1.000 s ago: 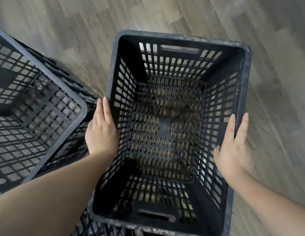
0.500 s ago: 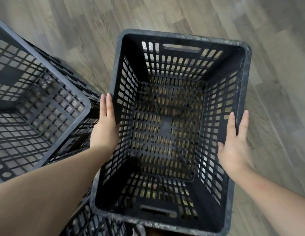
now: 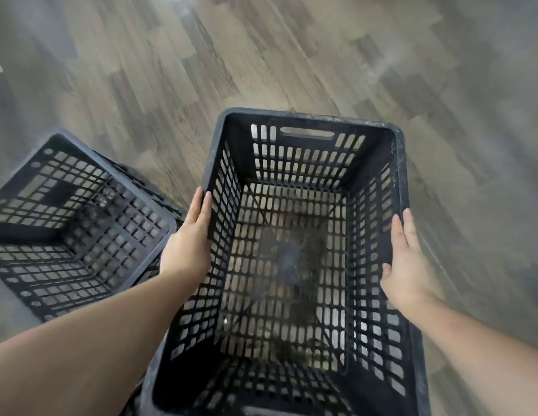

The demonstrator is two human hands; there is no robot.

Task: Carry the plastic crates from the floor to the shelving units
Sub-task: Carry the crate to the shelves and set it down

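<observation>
An empty black slatted plastic crate point(image 3: 303, 118) fills the centre of the view, its open top toward me. My left hand point(image 3: 188, 244) presses flat against the outside of its left wall. My right hand point(image 3: 407, 265) presses flat against the outside of its right wall, thumb at the rim. The crate is clamped between both palms, above the floor. A second black crate point(image 3: 66, 211) stands to the left, lower down, apart from the held one.
Grey-brown wood-plank floor point(image 3: 291, 55) stretches ahead and to the right. Another dark crate edge point(image 3: 135, 400) shows under the held crate at the bottom left. No shelving is in view.
The view has tilted up and more floor shows ahead. The held crate has risen with my hands; the left crate now sits lower and further left in the frame.
</observation>
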